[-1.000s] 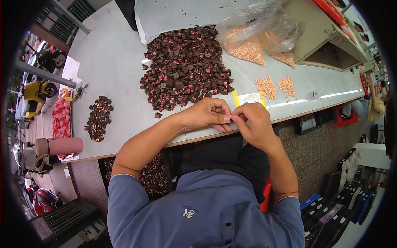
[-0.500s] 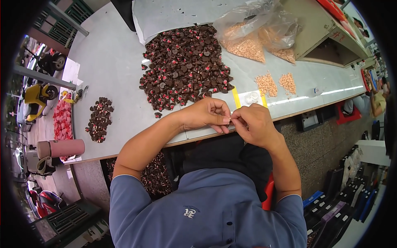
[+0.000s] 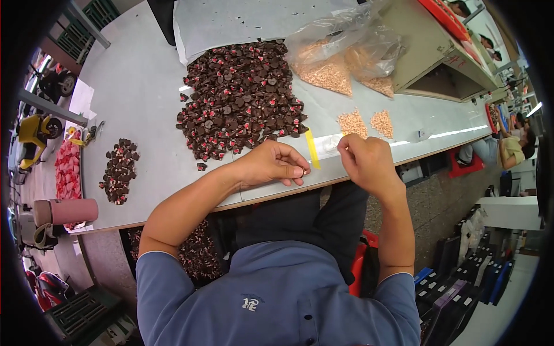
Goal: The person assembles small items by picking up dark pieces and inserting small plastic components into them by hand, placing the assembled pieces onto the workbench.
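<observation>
At the near edge of the grey desk (image 3: 144,104) the person's two hands work close together. The left hand (image 3: 271,164) rests on the desktop with its fingers curled in a narrow grip, pinching one small dark part (image 3: 302,171) with a pale end between thumb and fingertips. The right hand (image 3: 366,161) is just to its right, raised a little, fingers bunched tight at the tip; whether anything sits in that pinch I cannot tell, since it is too small to see. Between the two hands lie one yellow strip (image 3: 312,150) and one clear flat bag (image 3: 328,144) on the desktop.

Beyond the left hand spreads one large heap of dark brown parts with red centres (image 3: 239,98), too many to count, with one stray piece (image 3: 201,166) just off its near edge. One smaller heap of the same dark parts (image 3: 119,170) lies well apart at the far left. Beyond the right hand sit two small tan piles (image 3: 366,123), side by side. Farther back are two clear plastic bags of tan bits (image 3: 346,63), touching each other. One pink cylinder (image 3: 66,211) lies at the left corner, near a patch of pink pieces (image 3: 68,173).
</observation>
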`<state>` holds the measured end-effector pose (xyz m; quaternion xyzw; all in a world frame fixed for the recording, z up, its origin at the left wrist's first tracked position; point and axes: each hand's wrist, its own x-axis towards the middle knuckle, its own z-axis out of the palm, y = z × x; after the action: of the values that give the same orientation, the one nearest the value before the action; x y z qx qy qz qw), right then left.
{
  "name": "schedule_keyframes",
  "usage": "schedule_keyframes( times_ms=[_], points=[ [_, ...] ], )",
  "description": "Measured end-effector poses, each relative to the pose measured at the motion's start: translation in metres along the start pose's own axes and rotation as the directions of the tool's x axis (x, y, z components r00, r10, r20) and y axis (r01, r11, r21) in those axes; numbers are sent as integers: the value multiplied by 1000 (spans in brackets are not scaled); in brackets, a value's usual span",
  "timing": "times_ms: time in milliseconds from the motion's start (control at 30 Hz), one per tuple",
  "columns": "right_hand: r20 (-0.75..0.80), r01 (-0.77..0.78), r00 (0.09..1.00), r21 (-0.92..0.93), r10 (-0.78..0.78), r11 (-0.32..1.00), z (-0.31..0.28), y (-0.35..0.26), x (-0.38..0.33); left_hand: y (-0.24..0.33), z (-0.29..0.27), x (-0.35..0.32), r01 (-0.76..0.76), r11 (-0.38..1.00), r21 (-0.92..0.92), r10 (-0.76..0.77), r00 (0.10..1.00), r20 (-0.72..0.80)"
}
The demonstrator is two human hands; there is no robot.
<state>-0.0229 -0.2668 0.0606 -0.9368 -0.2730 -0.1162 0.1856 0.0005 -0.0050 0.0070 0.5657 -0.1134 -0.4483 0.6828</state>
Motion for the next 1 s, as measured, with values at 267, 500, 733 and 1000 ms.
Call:
schedule_keyframes(
  times_ms=[267, 500, 733, 1000],
  points=[
    [141, -7, 990, -180, 32, 984, -3, 11, 12, -3, -2, 4, -20, 1000, 19, 19, 999, 38],
    [163, 2, 986, -211, 34, 977, -3, 8, 15, -6, -4, 5, -9, 997, -81, 10, 1000, 20],
    [5, -19, 1000, 169, 18, 985, -1, -19, 5, -5, -3, 4, -11, 993, -121, 14, 1000, 27],
    [-44, 13, 999, 294, -1, 956, 34, -36, -3, -9, -5, 5, 11, 992, -129, -12, 1000, -5]
  ],
)
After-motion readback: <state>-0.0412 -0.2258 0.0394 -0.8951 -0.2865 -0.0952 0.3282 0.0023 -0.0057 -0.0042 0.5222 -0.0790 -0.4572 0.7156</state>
